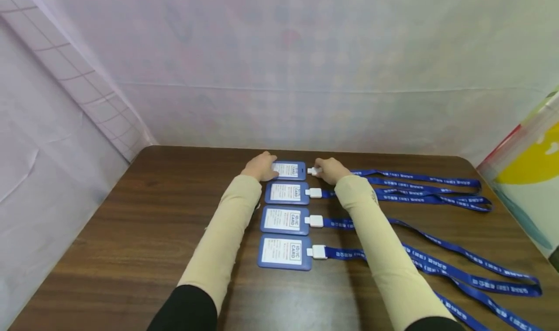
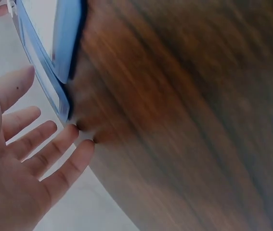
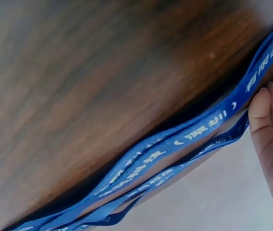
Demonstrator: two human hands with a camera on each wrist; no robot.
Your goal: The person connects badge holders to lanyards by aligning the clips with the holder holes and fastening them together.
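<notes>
Several blue card holders with ID cards lie in a column on the table. At the left end of the farthest card holder (image 1: pixel 289 170) is my left hand (image 1: pixel 260 167); its fingers are spread and fairly straight in the left wrist view, around that end. My right hand (image 1: pixel 332 170) pinches the white clip (image 1: pixel 312 171) of the farthest blue lanyard (image 1: pixel 415 176), just right of that holder. A small gap separates clip and holder. The right wrist view shows the curled fingers (image 3: pixel 261 103) beside the lanyard straps; the clip is hidden there.
Nearer me, the second holder (image 1: pixel 287 193), third holder (image 1: pixel 285 220) and nearest holder (image 1: pixel 285 252) each meet a white clip on a blue lanyard. Straps run right beneath my right forearm. A white cloth (image 1: pixel 279 78) hangs behind the brown table (image 1: pixel 144 234).
</notes>
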